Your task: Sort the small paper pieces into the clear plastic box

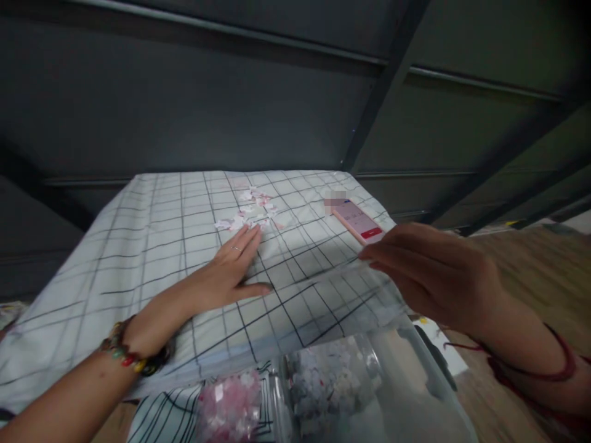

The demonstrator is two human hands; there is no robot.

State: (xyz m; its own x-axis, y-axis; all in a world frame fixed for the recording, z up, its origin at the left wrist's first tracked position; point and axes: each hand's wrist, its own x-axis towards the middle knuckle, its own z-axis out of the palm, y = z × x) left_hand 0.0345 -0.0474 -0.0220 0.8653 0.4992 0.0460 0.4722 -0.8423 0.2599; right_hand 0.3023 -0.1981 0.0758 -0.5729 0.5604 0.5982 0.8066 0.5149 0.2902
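Note:
My left hand [231, 267] lies flat on the checked cloth, fingers stretched out and thumb apart. Its fingertips touch the near edge of a loose pile of small white and pink paper-like pieces [252, 206]. To the right, my right hand [429, 271] is raised above the table's edge, slightly blurred, with its fingers pressed together. What it pinches, if anything, I cannot make out. Just beyond those fingertips lies a phone [357, 221] with a lit screen and a pink edge.
The white cloth with dark grid lines [152, 246] covers the table. At the near edge are a clear bag of pink pieces [231, 403], a clear bag of whitish pieces [327, 375] and a translucent plastic box [415, 400]. A dark panelled wall [207, 98] stands behind.

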